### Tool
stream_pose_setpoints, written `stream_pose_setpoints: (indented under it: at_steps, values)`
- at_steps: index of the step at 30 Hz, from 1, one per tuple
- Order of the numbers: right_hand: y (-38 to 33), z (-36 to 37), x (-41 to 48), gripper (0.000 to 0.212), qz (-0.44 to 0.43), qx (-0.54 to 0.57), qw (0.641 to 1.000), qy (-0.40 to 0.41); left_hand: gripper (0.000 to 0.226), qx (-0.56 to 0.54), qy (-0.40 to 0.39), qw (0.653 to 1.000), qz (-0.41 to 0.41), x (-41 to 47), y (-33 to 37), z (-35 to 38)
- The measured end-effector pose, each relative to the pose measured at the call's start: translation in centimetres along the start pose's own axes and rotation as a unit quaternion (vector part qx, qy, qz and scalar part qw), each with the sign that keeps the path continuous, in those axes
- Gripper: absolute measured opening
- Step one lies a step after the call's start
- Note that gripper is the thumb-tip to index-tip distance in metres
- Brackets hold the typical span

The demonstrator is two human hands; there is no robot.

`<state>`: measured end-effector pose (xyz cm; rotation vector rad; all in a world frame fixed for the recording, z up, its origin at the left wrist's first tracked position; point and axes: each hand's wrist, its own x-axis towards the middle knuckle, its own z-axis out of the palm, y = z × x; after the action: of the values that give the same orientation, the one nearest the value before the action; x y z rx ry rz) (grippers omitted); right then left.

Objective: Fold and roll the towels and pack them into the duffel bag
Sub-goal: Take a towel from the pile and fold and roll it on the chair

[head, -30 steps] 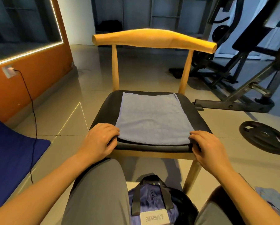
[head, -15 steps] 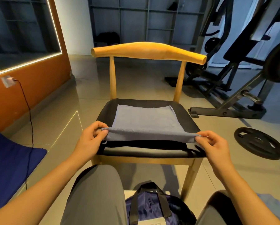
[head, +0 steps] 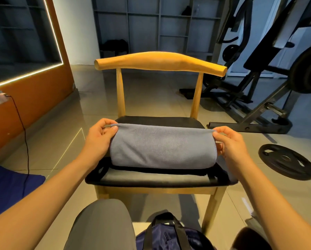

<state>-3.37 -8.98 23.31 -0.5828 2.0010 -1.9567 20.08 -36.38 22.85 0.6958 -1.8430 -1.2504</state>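
Only one view here: a wide-angle cam on the person's head, facing forward and tilted down. It's close in, with both forearms (head: 48, 192) running from the bottom corners to the left hand (head: 97, 139) and right hand (head: 232, 147), towel (head: 161, 147) between them dead centre. Past the hands: the chair's backrest (head: 160, 61) and gym floor (head: 151, 98). Nearer than the hands, at the bottom edge: a knee (head: 102, 222) and the duffel bag (head: 161, 238).

Grey-blue towel (head: 161, 147) lifted in a fold above the chair seat; navy duffel bag (head: 171, 237) below.
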Motion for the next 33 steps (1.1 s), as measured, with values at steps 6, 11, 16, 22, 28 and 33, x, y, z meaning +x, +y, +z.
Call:
stream_pose_setpoints:
  at_steps: [6, 11, 16, 22, 28, 33]
  values:
    - [1.1, 2.9, 7.2, 0.012, 0.092, -0.093, 0.991, 0.014, 0.005, 0.015, -0.016, 0.989, -0.149, 6.7, -2.3, 2.9]
    - [4.1, 3.6, 9.6, 0.014, 0.138, -0.245, 0.959, -0.033, 0.016, 0.141, -0.099, 0.954, -0.247, 8.3, -4.4, 3.6]
    - [5.1, 3.1, 10.4, 0.023, 0.138, -0.223, 0.965, -0.016, 0.014, 0.191, -0.091, 0.951, -0.225, 8.8, -5.5, 4.1]
    - [6.4, 3.5, 11.9, 0.027, 0.101, -0.28, 0.955, 0.01, 0.018, 0.262, -0.069, 0.949, -0.161, 9.7, -7.3, 4.7]
    - [5.4, 4.1, 12.4, 0.026, 0.012, -0.507, 0.862, 0.011, 0.045, 0.407, -0.108, 0.897, -0.138, 9.7, -6.3, 4.9]
    - [4.2, 4.6, 13.3, 0.037, 0.046, -0.478, 0.869, -0.121, 0.055, 0.431, -0.226, 0.849, -0.207, 9.7, -5.1, 4.7]
